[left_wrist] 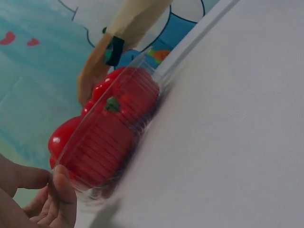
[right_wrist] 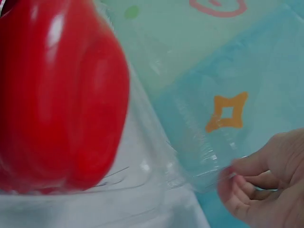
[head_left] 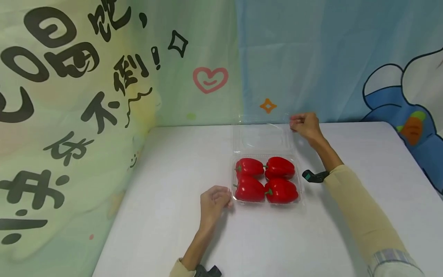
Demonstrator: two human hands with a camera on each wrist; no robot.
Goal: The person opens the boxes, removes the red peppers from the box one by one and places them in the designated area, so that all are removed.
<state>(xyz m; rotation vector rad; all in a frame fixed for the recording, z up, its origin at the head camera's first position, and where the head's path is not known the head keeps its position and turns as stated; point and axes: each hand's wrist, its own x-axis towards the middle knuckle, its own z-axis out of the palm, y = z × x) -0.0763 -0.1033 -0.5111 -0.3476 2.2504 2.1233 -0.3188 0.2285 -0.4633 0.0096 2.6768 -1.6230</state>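
Note:
Several red bell peppers (head_left: 250,188) with green stems fill the base of a clear plastic clamshell box (head_left: 238,202) on the white table. Its transparent lid (head_left: 263,139) is raised behind the peppers, hinged at the far side. My right hand (head_left: 306,125) pinches the lid's far right corner between thumb and fingers, as the right wrist view also shows. At the near left edge of the base, my left hand (head_left: 215,200) pinches the rim; in the left wrist view its thumb and forefinger (left_wrist: 61,190) meet there.
The white table (head_left: 166,173) runs back to a printed curtain (head_left: 204,46) with dark characters, a heart and cartoon drawings. A dark wrist device (head_left: 315,176) sits on the right wrist, and another (head_left: 208,271) on the left.

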